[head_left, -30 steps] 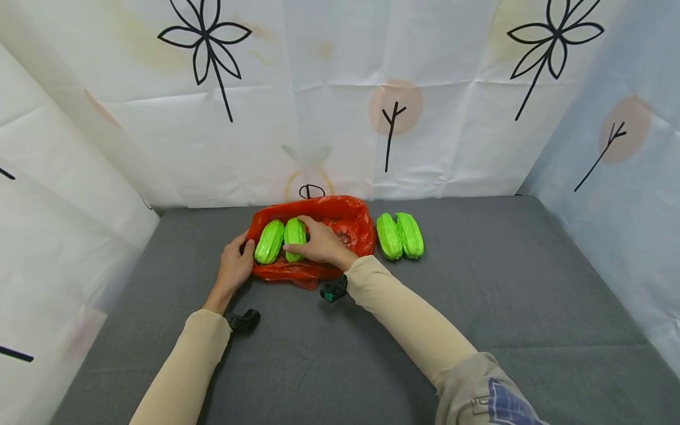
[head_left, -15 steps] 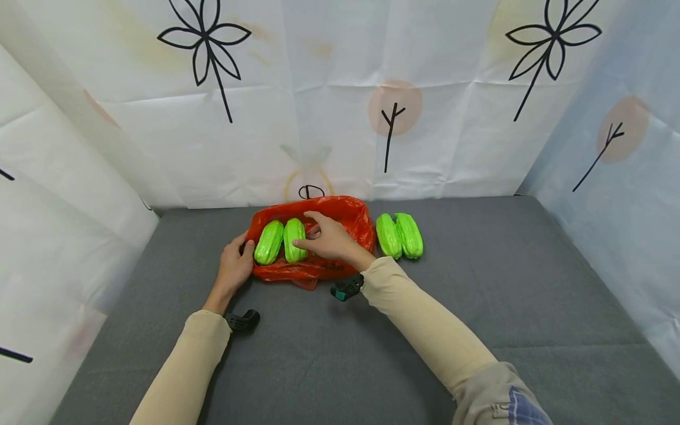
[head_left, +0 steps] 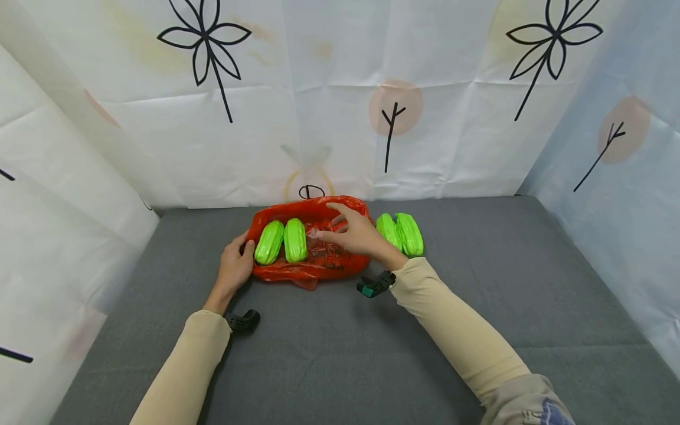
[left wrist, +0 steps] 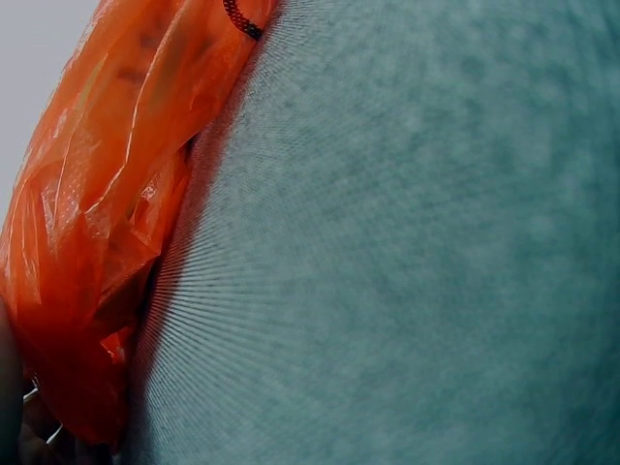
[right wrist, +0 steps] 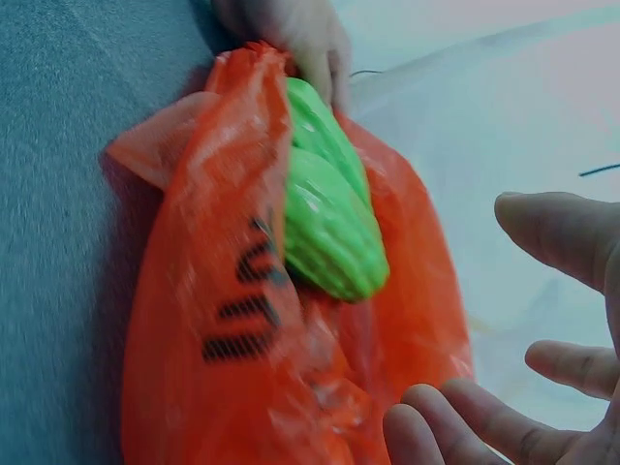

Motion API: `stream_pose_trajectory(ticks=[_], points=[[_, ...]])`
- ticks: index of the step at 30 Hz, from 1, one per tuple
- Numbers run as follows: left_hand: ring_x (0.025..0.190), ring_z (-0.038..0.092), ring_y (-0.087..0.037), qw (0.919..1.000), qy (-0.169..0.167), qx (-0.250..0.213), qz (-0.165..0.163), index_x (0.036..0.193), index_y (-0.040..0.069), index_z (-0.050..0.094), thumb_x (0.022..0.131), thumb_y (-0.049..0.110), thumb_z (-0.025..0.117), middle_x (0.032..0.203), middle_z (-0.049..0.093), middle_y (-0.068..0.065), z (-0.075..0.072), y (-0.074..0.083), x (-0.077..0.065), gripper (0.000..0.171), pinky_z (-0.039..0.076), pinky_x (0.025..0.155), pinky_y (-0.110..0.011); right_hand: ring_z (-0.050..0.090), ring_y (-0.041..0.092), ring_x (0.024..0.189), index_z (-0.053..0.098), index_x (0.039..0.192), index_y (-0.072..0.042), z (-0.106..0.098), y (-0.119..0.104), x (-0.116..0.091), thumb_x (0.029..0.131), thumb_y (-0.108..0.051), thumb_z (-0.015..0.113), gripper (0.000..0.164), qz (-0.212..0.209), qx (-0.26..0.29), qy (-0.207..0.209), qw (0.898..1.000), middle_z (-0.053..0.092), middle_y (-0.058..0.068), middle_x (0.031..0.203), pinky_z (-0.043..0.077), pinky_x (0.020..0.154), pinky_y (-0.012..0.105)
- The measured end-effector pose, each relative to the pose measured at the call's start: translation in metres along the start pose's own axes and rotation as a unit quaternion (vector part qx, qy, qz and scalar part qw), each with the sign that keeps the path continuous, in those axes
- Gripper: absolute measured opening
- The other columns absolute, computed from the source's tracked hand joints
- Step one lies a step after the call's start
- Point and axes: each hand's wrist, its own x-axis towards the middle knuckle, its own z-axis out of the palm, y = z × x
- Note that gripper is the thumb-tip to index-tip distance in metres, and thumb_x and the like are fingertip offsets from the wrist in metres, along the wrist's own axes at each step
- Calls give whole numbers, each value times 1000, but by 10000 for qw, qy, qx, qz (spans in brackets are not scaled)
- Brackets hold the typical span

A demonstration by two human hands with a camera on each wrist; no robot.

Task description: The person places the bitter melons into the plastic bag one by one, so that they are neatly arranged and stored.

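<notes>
A red plastic bag (head_left: 289, 273) lies spread open at the back of the table, two bright green, bumpy bitter melons (head_left: 295, 241) side by side in its left part. My left hand (head_left: 234, 267) grips the bag's left edge. Over the bag's right half is my right hand (head_left: 360, 236), fingers spread and holding nothing. The right wrist view shows the melons (right wrist: 334, 237) in the bag, apart from my right fingers (right wrist: 557, 232). Two more bitter melons (head_left: 409, 235) lie on the table just right of the bag, partly behind my right hand. Only orange-red plastic (left wrist: 107, 184) and cloth show in the left wrist view.
Grey cloth covers the table (head_left: 297, 354). A printed white curtain (head_left: 329, 130) hangs close behind the bag, with more panels at the left and right sides. Each wrist carries a black strap mount (head_left: 374, 284).
My right hand has let go of the second bitter melon in the bag and moved right, away from it. The left hand has stayed at the bag's edge.
</notes>
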Motion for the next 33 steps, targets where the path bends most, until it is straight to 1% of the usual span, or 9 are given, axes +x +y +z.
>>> stream_pose_trajectory(ticks=[7,10,14,21,25,28,33], points=[[141,38,-40,10000,-38,-22,-5,155,-2,37,110,19,41,154,41,-26,0,0,0,50,29,116,-56,59,34,120,34,159,-13,-22,8,-13,96,-35,71,76,-40,117,142,9998,54,21,138,53,92,49],[141,38,-41,10000,-40,-6,-25,156,-1,36,111,20,41,154,41,-26,0,0,0,50,29,116,-56,57,35,121,34,159,-13,-31,11,-19,97,-35,71,76,-35,132,200,9997,54,22,139,51,94,51],[140,39,-40,10000,-35,-19,-29,156,-1,36,111,20,40,154,41,-25,0,0,-1,50,29,116,-56,55,35,121,34,159,-14,-42,16,-27,96,-37,71,76,74,228,242,9994,53,20,140,50,94,52],[140,40,-40,10000,-14,-30,-55,156,-2,36,110,20,41,154,41,-25,0,0,0,50,29,116,-56,55,37,122,33,160,-17,-59,26,-39,98,-35,68,73,139,125,284,9994,52,21,142,51,93,52],[140,39,-41,10000,-8,0,-52,155,-2,37,110,19,41,154,41,-26,0,2,-1,50,29,115,-56,55,36,123,32,160,-19,-70,34,-45,98,-36,68,74,232,119,361,9990,53,18,142,51,92,52],[141,38,-42,10000,19,39,-12,155,-1,38,110,19,41,153,42,-26,0,2,-1,49,29,115,-57,53,37,125,31,161,-19,-78,39,-49,99,-36,68,74,306,180,407,9985,52,19,143,50,94,54],[141,37,-42,10000,25,61,42,155,-1,38,110,19,42,153,41,-27,0,2,-2,49,28,115,-57,52,40,127,27,162,-17,-91,51,-55,99,-34,67,76,362,220,500,9978,48,23,146,47,98,57]])
